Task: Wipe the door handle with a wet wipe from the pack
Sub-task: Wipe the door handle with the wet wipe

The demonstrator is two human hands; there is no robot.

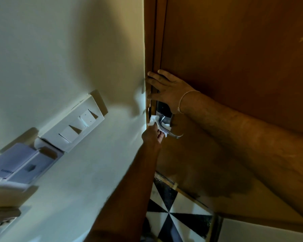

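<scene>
White crumpled wet wipe [158,123] pressed against the silver door handle [166,123].

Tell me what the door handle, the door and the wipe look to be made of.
Door handle: metal, seemingly polished or chromed; it is silver and catches bright glints.
Door: wood or a wood-look laminate, matt brown and smooth; no grain is clear in this light.
Wipe: thin white non-woven sheet or tissue; it bunches softly around the handle under the left hand.
</scene>
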